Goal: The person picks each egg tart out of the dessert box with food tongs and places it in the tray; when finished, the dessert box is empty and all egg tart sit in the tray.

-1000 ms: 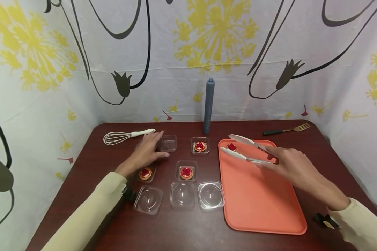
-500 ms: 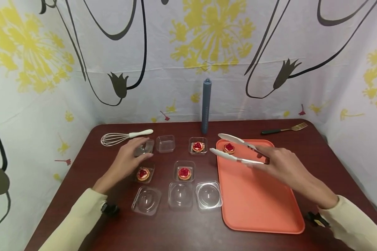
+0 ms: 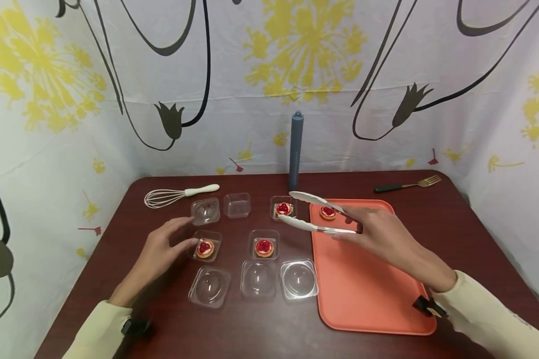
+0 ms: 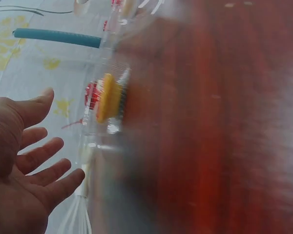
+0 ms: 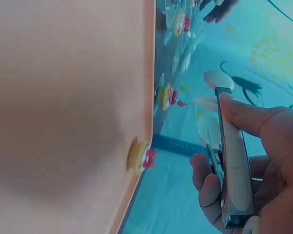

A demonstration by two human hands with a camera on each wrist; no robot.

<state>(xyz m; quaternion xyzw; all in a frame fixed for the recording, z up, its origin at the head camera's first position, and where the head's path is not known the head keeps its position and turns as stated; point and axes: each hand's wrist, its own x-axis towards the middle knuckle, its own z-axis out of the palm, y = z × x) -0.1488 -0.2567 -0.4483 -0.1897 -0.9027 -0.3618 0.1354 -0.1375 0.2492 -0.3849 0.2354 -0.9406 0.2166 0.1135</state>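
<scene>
Left hand: the left hand [image 3: 157,249], fingers apart and loosely bent, lies beside the left container [image 3: 216,236]; whether the thumb touches its rim cannot be told.
Right hand: the right hand [image 3: 379,232], fingers clamped on the tongs [image 3: 319,229], is above the tray's far part.
Tongs: arms spread, tips apart, pointing left near the back container [image 3: 276,199].
Tarts: red-topped; the left tart [image 3: 205,248], the middle tart [image 3: 264,248] and the back tart [image 3: 283,209] each sit in a clear container, the middle one in the middle container [image 3: 264,234]; the tray tart [image 3: 328,212] sits in the tray's far left corner.
Tray: an orange tray [image 3: 368,294], on the desk [image 3: 170,324], right of the containers.
Lids: three clear lids [image 3: 258,280] form the near row; the back lid [image 3: 205,212] lies beside the spare container [image 3: 237,205].
Far edge: whisk [image 3: 179,195] at left, blue stick [image 3: 295,149] upright at centre, fork [image 3: 406,184] at right.
</scene>
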